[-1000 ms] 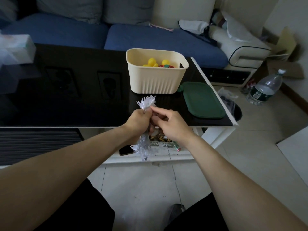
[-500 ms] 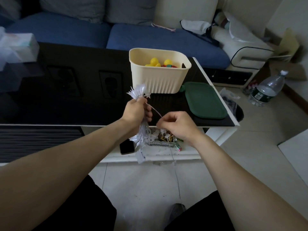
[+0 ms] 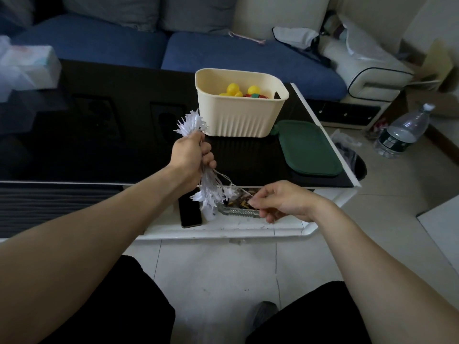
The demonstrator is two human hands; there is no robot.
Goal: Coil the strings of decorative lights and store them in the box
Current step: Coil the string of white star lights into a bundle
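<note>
My left hand (image 3: 191,157) grips a bundled string of white star-shaped lights (image 3: 211,192); star tips stick out above the fist and more stars hang below it. A thin wire runs from the bundle down and right to my right hand (image 3: 280,202), which pinches its end between thumb and fingertips. The cream ribbed box (image 3: 238,117) stands on the black table just beyond my left hand, with yellow ball lights (image 3: 233,88) and something red and green inside. The green lid (image 3: 308,147) lies flat to the right of the box.
A dark phone (image 3: 190,212) and a glass ashtray (image 3: 236,209) sit on the white lower shelf under my hands. A tissue pack (image 3: 27,68) lies at the table's far left. A water bottle (image 3: 402,132) stands on the floor at right. Behind the table is a blue sofa (image 3: 223,53).
My right hand has drawn away from the left, down and to the right, pulling the wire out taut. My left hand has lifted the bundle slightly toward the box.
</note>
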